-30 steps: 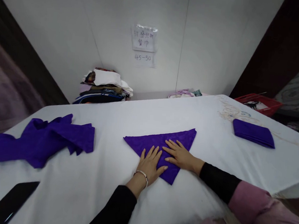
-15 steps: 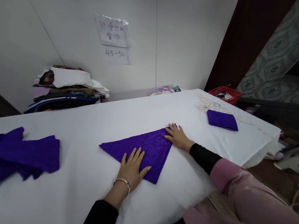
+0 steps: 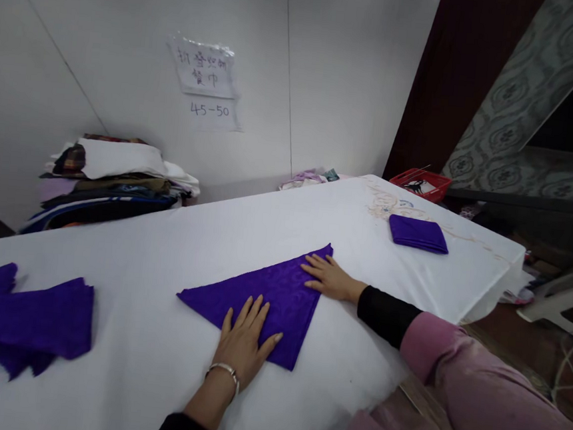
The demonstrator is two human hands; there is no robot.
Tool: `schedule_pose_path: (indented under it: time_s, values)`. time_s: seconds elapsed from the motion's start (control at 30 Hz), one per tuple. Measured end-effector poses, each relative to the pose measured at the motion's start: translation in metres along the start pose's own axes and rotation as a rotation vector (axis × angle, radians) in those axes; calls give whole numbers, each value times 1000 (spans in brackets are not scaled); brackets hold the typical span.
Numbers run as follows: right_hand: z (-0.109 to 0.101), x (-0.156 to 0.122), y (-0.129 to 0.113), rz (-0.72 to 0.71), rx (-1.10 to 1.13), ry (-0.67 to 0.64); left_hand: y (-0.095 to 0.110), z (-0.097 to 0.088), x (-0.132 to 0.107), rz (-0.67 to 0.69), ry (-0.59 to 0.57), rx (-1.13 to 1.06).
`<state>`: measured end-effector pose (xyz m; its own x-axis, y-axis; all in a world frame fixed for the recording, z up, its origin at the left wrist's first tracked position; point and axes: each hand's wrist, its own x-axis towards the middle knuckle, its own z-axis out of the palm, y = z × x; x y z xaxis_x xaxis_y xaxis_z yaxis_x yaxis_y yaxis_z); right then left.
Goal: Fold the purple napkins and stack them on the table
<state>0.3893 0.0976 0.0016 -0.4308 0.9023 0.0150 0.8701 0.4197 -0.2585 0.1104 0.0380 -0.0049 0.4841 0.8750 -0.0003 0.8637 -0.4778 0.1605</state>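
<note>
A purple patterned cloth napkin (image 3: 270, 284) lies folded into a triangle on the white-covered table (image 3: 145, 336). Spread flat on its lower left part is my left hand (image 3: 245, 342), a silver bracelet at the wrist. My right hand (image 3: 331, 277) rests with fingers apart near the napkin's upper right corner. Neither hand grips the fabric. To the right lies a neat stack of folded purple cloth (image 3: 418, 234). More purple cloths (image 3: 31, 320) lie loosely heaped at the left edge of the view.
Behind the table at left is a pile of folded clothes (image 3: 115, 160). A red basket (image 3: 432, 186) stands past the far right corner. Handwritten paper signs (image 3: 206, 71) hang on the wall. A white stool (image 3: 571, 290) is on the floor at right.
The view has turned slightly, shifting the scene left and a little down. My right hand has slid a little down from the napkin's top corner. My left hand stays flat on the cloth.
</note>
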Motion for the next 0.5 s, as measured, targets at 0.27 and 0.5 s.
schedule_pose_path:
  time_s: [0.27, 0.5]
  values:
    - [1, -2, 85, 293, 316, 546, 0, -1, 0, -6, 36, -55]
    - [7, 1, 73, 94, 327, 602, 42, -14, -5, 121, 150, -184]
